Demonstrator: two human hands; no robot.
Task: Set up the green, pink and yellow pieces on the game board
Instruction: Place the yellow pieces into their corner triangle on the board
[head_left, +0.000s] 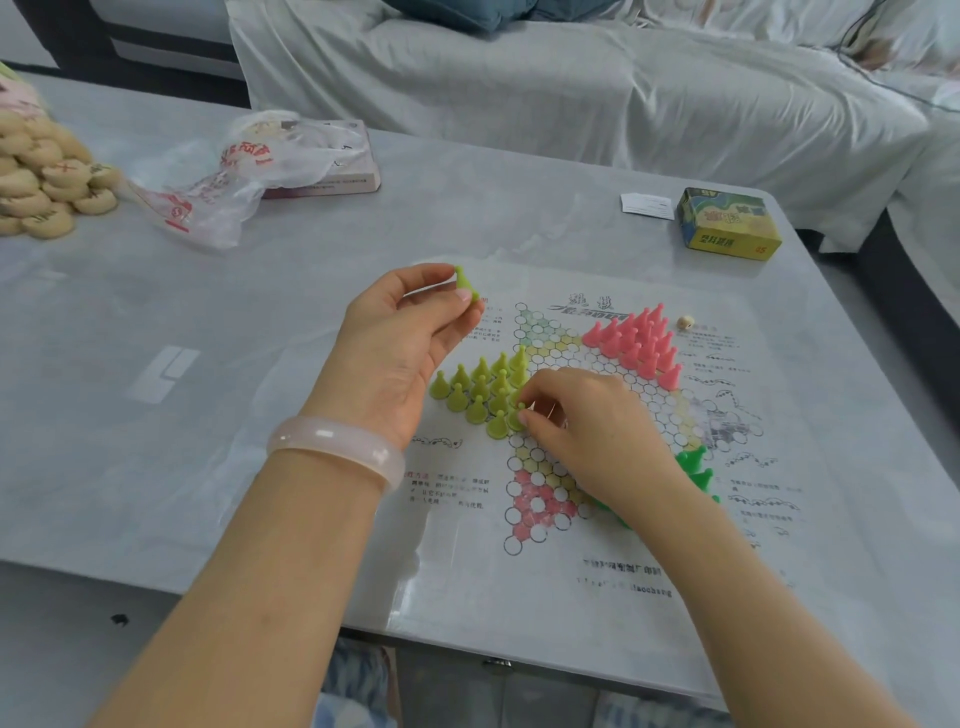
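A paper game board (561, 545) with a star of printed circles lies on the grey table. Several yellow cone pieces (475, 387) stand in its left point, several pink pieces (636, 338) in the upper right point. Green pieces (696, 467) stand at the lower right, partly hidden behind my right wrist. My left hand (400, 345) is raised above the board's upper left and pinches one yellow piece (464, 283) between thumb and fingertips. My right hand (587, 421) is down on the board, pinching a yellow piece (519, 415) at the lower edge of the yellow group.
A small die (685, 322) lies right of the pink pieces. A yellow-green game box (727, 224) and a white slip (647, 204) sit at the back right. A plastic bag (228, 176), a flat box (332, 171) and a heap of round wooden discs (47, 182) are at the back left. A covered sofa (571, 93) stands behind.
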